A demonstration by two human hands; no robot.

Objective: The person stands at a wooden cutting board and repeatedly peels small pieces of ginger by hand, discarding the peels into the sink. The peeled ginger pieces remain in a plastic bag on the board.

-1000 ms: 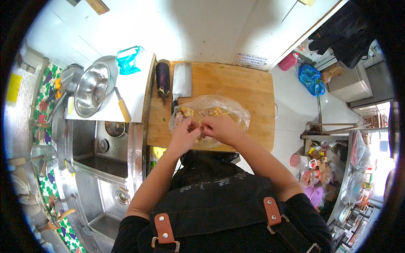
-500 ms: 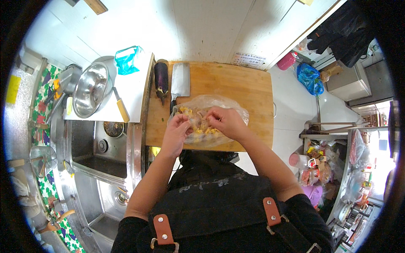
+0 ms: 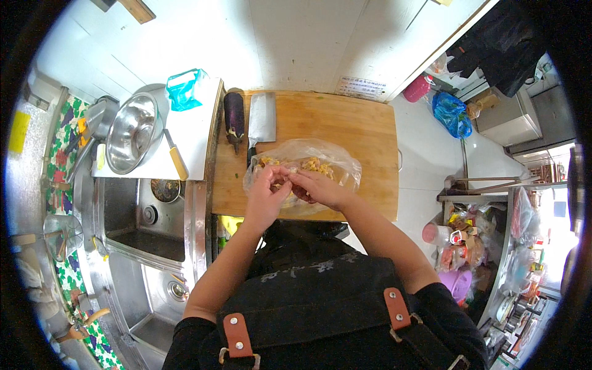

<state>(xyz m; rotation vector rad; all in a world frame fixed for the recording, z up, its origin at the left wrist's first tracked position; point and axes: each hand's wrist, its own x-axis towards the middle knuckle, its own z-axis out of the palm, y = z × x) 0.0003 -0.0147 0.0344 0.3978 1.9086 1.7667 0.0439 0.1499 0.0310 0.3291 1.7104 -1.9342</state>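
A clear plastic bag [image 3: 342, 161] lies spread on the wooden chopping board [image 3: 345, 117], with ragged yellow pieces of food [image 3: 317, 165], like torn mushrooms, on it. My left hand [image 3: 269, 192] and my right hand [image 3: 317, 187] meet over the near side of the bag. Fingertips of both are pinched together and touching; whatever sits between them is hidden. Beyond the bag lies a cleaver [image 3: 263, 117] with a broad blade and dark handle, flat on the board. To its left is a dark purple eggplant [image 3: 234, 117], stem end toward me.
Left of the board, a white counter holds a steel bowl [image 3: 131, 132], a yellow-handled knife [image 3: 177, 159] and a blue packet [image 3: 186, 89]. Nearer is a steel sink [image 3: 145, 240]. A white wall rises behind the board. Crowded shelves [image 3: 472, 240] stand at the right.
My hands have come together, the right moving left and slightly nearer to me. More of the yellow pieces now shows on the bag's right side.
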